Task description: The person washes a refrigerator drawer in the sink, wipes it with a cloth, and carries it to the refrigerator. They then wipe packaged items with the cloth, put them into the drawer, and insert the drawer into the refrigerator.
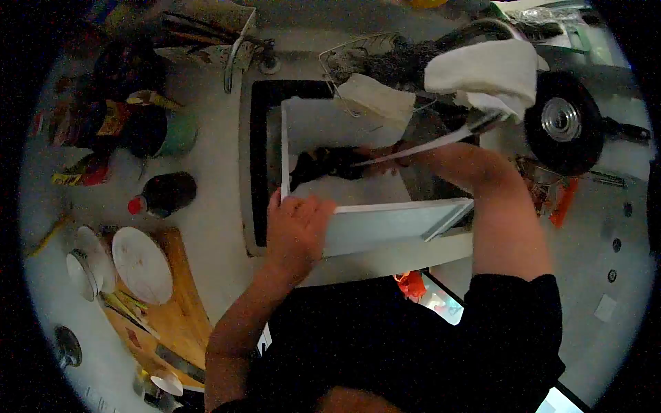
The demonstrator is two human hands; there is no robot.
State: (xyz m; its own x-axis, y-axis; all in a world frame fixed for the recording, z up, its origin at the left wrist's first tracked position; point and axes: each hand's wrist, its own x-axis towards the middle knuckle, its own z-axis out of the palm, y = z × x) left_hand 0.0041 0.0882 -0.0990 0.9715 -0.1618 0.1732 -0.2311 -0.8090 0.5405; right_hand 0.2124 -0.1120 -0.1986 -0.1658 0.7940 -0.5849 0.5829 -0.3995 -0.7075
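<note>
- At the sink [259, 162]: a white box [379, 226].
- On its near left corner: the left hand [299, 224], gripping it.
- Inside: the right hand [384, 162] against a dark thing [327, 165], grip unclear.

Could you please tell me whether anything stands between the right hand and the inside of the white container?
Nothing visible blocks it: the right hand is inside the white container, by a dark item. The left hand is at the near-left corner, out of its way.

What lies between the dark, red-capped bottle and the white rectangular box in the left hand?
In the head view, pale countertop, then the dark sink edge, separate the bottle from the box.
</note>
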